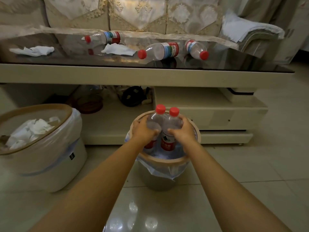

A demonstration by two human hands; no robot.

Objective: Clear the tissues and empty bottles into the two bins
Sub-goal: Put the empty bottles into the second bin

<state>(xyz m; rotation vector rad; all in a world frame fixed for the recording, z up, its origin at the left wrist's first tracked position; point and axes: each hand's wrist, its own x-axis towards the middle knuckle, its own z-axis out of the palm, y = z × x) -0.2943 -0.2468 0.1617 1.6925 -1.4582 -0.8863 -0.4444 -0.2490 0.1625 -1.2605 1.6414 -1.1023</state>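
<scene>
Two capped bottles stand upright over the round bin: left hand grips the left bottle, right hand the right bottle. Three bottles and two tissues lie on the tabletop; more tissues fill the second bin; label writing unreadable

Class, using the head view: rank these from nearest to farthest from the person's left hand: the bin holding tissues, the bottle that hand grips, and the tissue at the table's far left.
1. Bottle gripped by the left hand, over the round bin.
2. Tissue bin, on the floor, left.
3. Crumpled tissue, far left on the table.
</scene>
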